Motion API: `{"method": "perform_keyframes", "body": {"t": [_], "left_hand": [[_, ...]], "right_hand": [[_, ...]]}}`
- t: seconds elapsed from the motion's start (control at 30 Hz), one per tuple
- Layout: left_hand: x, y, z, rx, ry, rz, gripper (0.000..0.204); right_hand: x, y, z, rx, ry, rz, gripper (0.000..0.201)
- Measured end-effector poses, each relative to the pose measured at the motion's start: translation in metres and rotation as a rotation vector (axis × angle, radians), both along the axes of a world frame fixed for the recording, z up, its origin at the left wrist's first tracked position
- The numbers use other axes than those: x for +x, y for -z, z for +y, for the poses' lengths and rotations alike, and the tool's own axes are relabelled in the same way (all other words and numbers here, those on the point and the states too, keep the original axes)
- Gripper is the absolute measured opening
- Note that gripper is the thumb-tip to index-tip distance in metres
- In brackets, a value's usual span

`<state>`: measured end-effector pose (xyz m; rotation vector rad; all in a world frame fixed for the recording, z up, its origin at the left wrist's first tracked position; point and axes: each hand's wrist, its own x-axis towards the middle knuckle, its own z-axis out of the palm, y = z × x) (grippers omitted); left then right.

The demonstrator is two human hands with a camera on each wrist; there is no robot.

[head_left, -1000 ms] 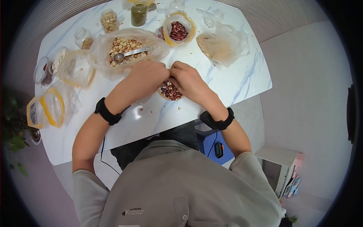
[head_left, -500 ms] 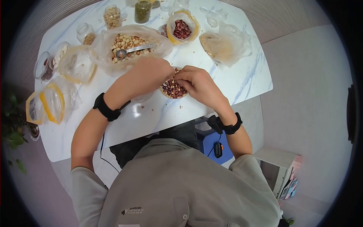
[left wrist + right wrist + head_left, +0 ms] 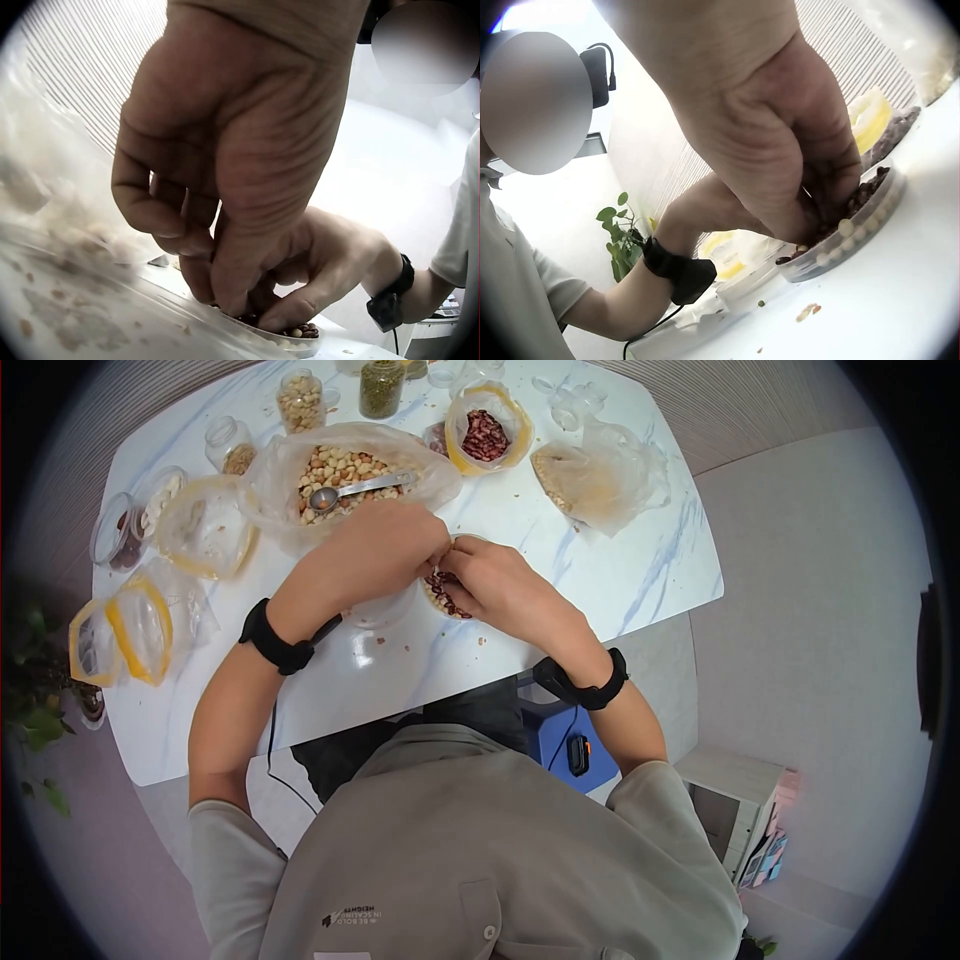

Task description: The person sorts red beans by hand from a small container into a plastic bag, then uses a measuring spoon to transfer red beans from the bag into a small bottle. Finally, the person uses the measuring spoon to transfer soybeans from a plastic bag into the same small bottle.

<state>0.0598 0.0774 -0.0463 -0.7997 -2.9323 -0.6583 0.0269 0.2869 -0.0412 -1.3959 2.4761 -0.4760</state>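
A shallow round clear dish (image 3: pixel 847 244) holds dark red beans (image 3: pixel 437 592) over pale ones. The left hand (image 3: pixel 395 545) reaches over its far left side, its thumb and fingers curled down in a pinch at the beans in the left wrist view. From the other side the right hand (image 3: pixel 500 588) dips its bent fingers and thumb among the beans, close beside the left fingertips. Both hands' tips are partly hidden, so the exact beans between them cannot be made out. The dish rests on the marble-patterned table (image 3: pixel 600 585).
Behind the hands lies an open bag of nuts (image 3: pixel 345 465) with a metal spoon (image 3: pixel 375 485) on it. A bag of red beans (image 3: pixel 484 436) and a crumpled bag (image 3: pixel 610 480) stand at the back. Jars (image 3: pixel 300 402) and empty bags (image 3: pixel 145 625) sit left.
The right hand first drew a little right of the left hand, then came back left against it, covering more of the dish. The left hand has stayed over the dish's far side.
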Motion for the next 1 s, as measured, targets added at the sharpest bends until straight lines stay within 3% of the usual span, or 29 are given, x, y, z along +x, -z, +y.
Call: {"method": "perform_keyframes", "body": {"t": [0.3, 0.4, 0.5, 0.6, 0.83, 1.0], "left_hand": [[0.002, -0.007, 0.000, 0.046, -0.004, -0.018, 0.010], [0.001, -0.007, 0.000, 0.085, -0.024, 0.025, 0.010], [-0.002, -0.011, 0.004, 0.213, -0.074, 0.081, 0.009], [-0.004, -0.014, 0.008, 0.381, -0.108, 0.143, 0.009], [0.000, -0.023, 0.019, 0.596, -0.094, 0.042, 0.012], [-0.004, -0.004, 0.022, 0.534, 0.001, 0.170, 0.013]], "right_hand": [[-0.002, 0.007, 0.007, -0.125, -0.020, 0.048, 0.025], [-0.004, -0.008, 0.010, -0.154, 0.094, -0.078, 0.019], [-0.005, -0.010, 0.021, -0.380, 0.454, -0.595, 0.013], [-0.010, -0.004, 0.035, -0.827, 0.574, -1.118, 0.013], [-0.004, 0.020, 0.034, -1.182, 0.486, -1.880, 0.030], [-0.009, 0.034, 0.028, -1.210, 0.455, -1.993, 0.036]]}}
